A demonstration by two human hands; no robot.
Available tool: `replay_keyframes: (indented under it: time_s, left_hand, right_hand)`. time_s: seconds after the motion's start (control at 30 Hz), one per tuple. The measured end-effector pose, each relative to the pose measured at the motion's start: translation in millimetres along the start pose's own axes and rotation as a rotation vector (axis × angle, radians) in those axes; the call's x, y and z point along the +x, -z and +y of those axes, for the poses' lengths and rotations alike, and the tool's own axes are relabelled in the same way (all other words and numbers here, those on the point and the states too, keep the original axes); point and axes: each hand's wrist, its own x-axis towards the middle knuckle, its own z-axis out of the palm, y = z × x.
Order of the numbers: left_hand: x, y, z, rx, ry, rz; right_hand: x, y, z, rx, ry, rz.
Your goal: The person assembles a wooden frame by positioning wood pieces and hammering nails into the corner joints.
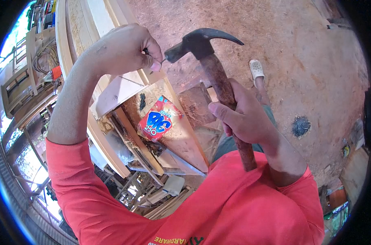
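My right hand [244, 112] is wrapped round the wooden handle of a claw hammer [206, 53], its dark metal head raised and its claw curving to the right. The hammer's striking face is right by the fingertips of my left hand [130, 49], which is bent at the wrist and closed in a pinch. A thin nail [164, 60] shows between those fingertips and the hammer face. Below the left hand is a pale wooden board [120, 92]. A red packet [157, 122] marked "BIG 250" lies on the wooden bench top [185, 141], beside a small dark pile [142, 102].
Long planks [77, 28] lie at the upper left. An orange-tipped bottle [53, 74] and a coil of wire [46, 55] are farther left. My foot in a white clog [256, 68] stands on the dirt floor [299, 85], with a dark patch of debris [301, 126] to the right.
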Motion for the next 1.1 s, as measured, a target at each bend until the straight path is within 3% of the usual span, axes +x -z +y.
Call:
replay_keyframes:
  time_s: [0.2, 0.3, 0.4, 0.5, 0.57, 0.63, 0.73, 0.9, 1.1]
  left_hand:
    - [0, 2, 4, 0.0, 0.039, -0.015]
    - [-2, 2, 4, -0.003, 0.03, 0.003]
    - [-1, 4, 4, 0.01, 0.032, 0.003]
    - [0, 2, 2, -0.002, 0.02, -0.002]
    - [-1, 3, 2, -0.008, 0.018, 0.005]
    - [-2, 3, 3, -0.008, 0.025, 0.013]
    - [0, 3, -7, -0.032, -0.064, -0.004]
    - [-1, 0, -8, -0.373, 0.122, 0.087]
    - [-2, -20, -12, -0.4, 0.123, 0.423]
  right_hand:
    - [-1, -6, 0, 0.348, 0.097, 0.178]
    - [0, -6, -6, 0.036, -0.047, 0.048]
    - [-1, -3, 1, -0.02, -0.008, -0.011]
    - [-1, -11, -3, 0.167, 0.032, 0.14]
    - [-1, -9, 4, -0.079, 0.014, 0.082]
    - [2, -8, 9, -0.087, -0.01, 0.011]
    - [11, -12, 6, 0.177, -0.013, -0.039]
    - [72, -47, -2, 0.246, 0.104, 0.129]
    - [95, -69, -21, 0.309, 0.084, 0.021]
